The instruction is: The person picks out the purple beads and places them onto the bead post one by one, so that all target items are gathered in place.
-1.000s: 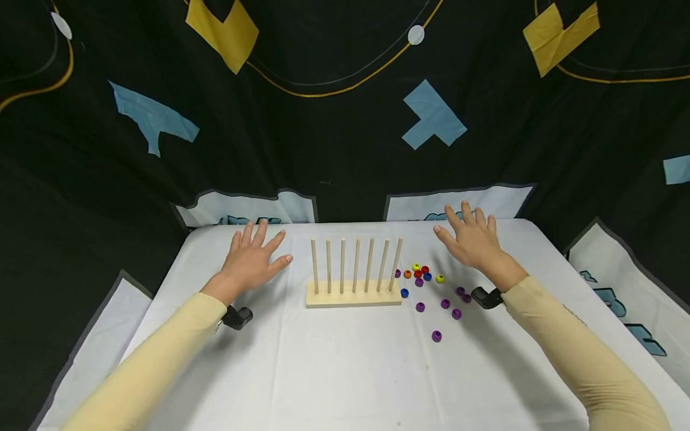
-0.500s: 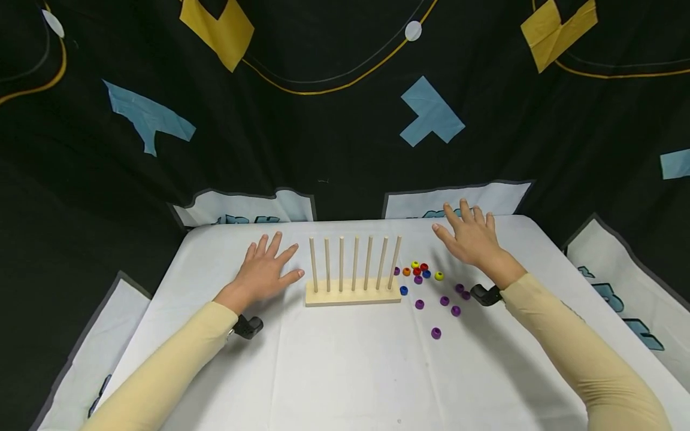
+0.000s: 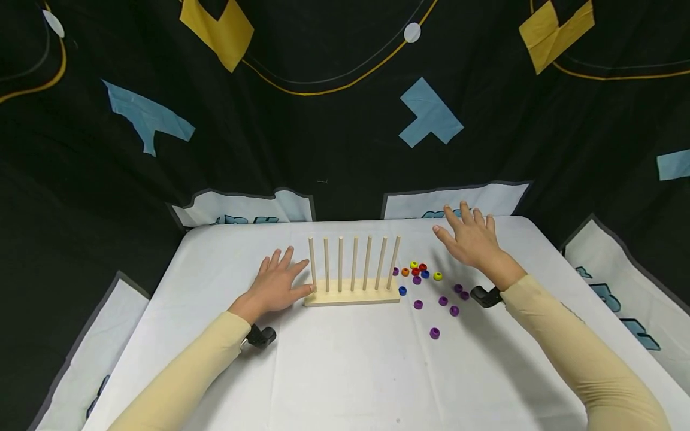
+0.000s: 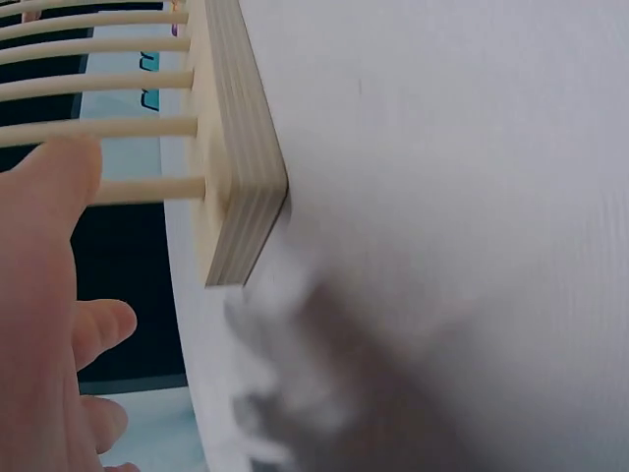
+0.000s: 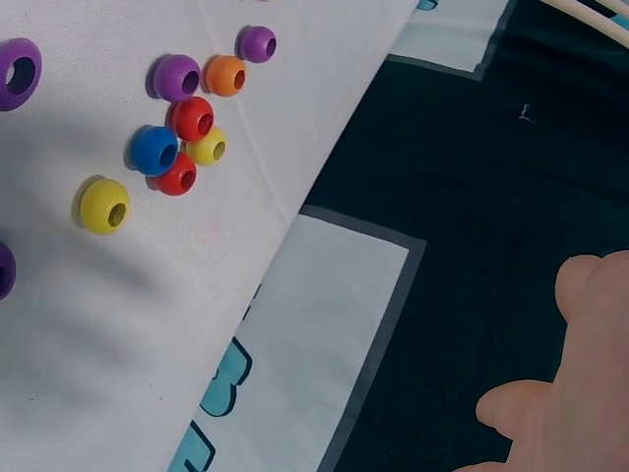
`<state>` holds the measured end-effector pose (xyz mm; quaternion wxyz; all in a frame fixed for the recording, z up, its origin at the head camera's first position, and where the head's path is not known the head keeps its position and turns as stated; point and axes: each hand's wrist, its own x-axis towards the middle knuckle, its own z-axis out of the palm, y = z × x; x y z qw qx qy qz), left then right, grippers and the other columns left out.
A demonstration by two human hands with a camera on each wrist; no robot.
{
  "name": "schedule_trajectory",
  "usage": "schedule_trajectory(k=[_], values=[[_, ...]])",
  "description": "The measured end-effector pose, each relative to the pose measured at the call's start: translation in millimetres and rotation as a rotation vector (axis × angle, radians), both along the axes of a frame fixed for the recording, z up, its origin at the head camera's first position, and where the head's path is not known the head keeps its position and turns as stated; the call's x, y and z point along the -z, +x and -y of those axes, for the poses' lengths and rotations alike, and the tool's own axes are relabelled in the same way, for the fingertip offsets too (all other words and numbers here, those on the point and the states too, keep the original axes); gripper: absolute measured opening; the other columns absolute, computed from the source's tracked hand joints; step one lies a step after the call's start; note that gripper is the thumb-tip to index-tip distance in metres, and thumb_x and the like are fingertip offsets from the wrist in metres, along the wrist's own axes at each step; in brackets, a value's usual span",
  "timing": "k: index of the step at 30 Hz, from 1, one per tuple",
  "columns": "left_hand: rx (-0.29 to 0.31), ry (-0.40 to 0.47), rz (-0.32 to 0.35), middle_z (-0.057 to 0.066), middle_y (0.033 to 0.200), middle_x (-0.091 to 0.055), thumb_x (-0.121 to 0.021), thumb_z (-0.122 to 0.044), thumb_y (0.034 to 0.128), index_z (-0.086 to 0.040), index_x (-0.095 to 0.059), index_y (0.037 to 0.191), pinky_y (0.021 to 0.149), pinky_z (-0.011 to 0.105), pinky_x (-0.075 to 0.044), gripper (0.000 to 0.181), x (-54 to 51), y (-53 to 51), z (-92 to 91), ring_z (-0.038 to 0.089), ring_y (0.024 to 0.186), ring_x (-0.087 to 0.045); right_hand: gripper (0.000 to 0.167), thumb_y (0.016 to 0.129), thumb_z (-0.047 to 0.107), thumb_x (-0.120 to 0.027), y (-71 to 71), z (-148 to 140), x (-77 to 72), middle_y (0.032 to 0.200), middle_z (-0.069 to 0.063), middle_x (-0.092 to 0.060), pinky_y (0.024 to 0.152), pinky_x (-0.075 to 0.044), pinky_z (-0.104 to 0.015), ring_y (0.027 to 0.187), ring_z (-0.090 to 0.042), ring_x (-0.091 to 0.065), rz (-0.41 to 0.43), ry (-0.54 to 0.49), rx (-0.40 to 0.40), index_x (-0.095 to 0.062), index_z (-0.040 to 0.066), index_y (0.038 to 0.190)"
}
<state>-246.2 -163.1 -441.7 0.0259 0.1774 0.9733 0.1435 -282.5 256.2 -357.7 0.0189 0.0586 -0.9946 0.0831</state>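
Observation:
A pale wooden peg rack [image 3: 353, 301] stands on the white table, with several thin upright pegs on its base. My left hand [image 3: 274, 288], fingers spread, is at the rack's left end. In the left wrist view its thumb [image 4: 61, 182] overlaps the nearest pegs; whether it touches them I cannot tell. My right hand [image 3: 473, 244] hovers, fingers apart and holding nothing, behind and right of the loose beads. Those beads include an orange bead [image 5: 225, 76], a blue bead [image 5: 154, 150], a yellow bead [image 5: 105, 206] and several purple ones, such as one purple bead [image 3: 434, 333] nearest the front.
The white tablecloth [image 3: 345, 371] ends at a back edge close to a black curtain [image 3: 334, 143] with blue and yellow shapes. Each wrist carries a black camera mount, the left mount [image 3: 261, 337] hanging low over the cloth.
My left hand has moved right and toward the front, up to the rack's left end. The right hand stays where it was, and rack and beads lie as before.

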Motion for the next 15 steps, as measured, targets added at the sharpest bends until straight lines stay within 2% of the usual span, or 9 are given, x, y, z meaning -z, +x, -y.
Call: schedule_trajectory(k=[6,15], values=[[0.015,0.046,0.041,0.031,0.166,-0.019,-0.057,-0.053,0.0978,-0.007,-0.049,0.151,0.122,0.072,-0.012,0.071,6.5,2.0,-8.3,0.056,0.154,-0.013,0.077,0.105,0.056,-0.035,0.9,0,-0.4,0.168,-0.031,-0.006,0.121,0.000,-0.075,0.151,-0.061,-0.010,0.005,0.002,0.005,-0.019,0.008,0.163],[0.009,0.113,0.078,0.032,0.166,-0.018,-0.062,-0.053,0.0944,-0.005,-0.050,0.148,0.122,0.072,-0.012,0.073,10.9,1.1,-15.5,0.058,0.153,-0.012,0.076,0.105,0.056,-0.033,1.7,-2,-0.5,0.168,-0.032,-0.007,0.121,0.000,-0.075,0.150,-0.061,-0.011,0.011,-0.002,0.002,-0.018,0.008,0.163]])
